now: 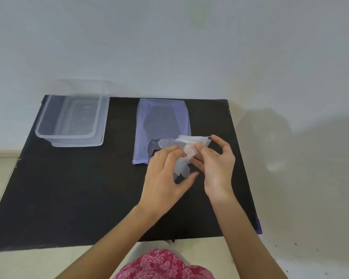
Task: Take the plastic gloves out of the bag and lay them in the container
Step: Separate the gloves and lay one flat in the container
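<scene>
So there's a black mat (79, 188) spread out on the pale floor, pushed up against a white wall, and the person is sitting at the near edge of it with both arms reaching in. Both hands are working the same bit of thin clear plastic, a glove (186, 143), held up just over the lower right corner of the bag (161, 121). The right hand (216, 162) has its thumb and fingertips pinched on the glove's upper part, where the film bunches up and sticks out to the left. The left hand (165, 174) is curled in from the other side, fingers closed on the lower part, with a loose flap of the plastic hanging down between the two palms. The bag itself lies flat on the mat, bluish and see-through, its open end toward the hands; can't tell if there's more inside. Well off to the left, near the mat's far corner, sits the clear container (73, 121), a rectangular tub, nothing obviously in it. A bit of pink flowery fabric (163, 264) shows at the bottom.
</scene>
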`<state>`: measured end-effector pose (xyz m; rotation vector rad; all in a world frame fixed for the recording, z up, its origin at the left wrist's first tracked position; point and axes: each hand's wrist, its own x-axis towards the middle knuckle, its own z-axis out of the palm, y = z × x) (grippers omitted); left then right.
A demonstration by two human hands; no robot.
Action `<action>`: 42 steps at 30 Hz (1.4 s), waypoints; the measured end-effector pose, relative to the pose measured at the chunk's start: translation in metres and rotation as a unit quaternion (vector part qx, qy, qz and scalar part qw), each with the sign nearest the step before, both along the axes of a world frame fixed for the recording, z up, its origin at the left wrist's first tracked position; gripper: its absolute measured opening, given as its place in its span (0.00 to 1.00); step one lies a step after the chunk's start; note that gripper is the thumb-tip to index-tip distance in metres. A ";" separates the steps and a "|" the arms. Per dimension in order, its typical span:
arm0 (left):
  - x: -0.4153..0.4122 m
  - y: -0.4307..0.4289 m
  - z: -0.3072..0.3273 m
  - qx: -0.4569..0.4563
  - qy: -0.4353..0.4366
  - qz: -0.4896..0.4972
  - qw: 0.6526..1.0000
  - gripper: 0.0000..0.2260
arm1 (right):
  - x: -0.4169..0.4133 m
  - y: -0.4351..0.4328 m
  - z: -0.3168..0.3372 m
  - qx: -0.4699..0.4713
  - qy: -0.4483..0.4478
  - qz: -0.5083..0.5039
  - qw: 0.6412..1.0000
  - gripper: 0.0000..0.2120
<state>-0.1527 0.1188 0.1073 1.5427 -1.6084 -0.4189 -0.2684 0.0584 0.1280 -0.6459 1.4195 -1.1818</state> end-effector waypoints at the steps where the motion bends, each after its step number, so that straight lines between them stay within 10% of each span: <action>1: -0.001 0.000 0.001 -0.005 0.002 0.021 1.000 0.22 | 0.000 0.000 0.001 -0.005 0.000 0.003 1.000 0.24; 15: 0.042 -0.012 0.009 0.070 0.012 0.057 0.996 0.14 | 0.008 -0.030 -0.013 -0.015 0.128 0.049 0.991 0.22; 29: 0.095 0.007 0.014 -0.096 -0.060 -0.021 0.993 0.06 | 0.026 -0.002 0.005 -0.127 0.072 0.047 0.988 0.14; 42: 0.056 0.081 -0.115 0.078 -0.109 -0.142 0.981 0.10 | -0.030 0.098 -0.131 0.079 0.194 0.081 0.975 0.14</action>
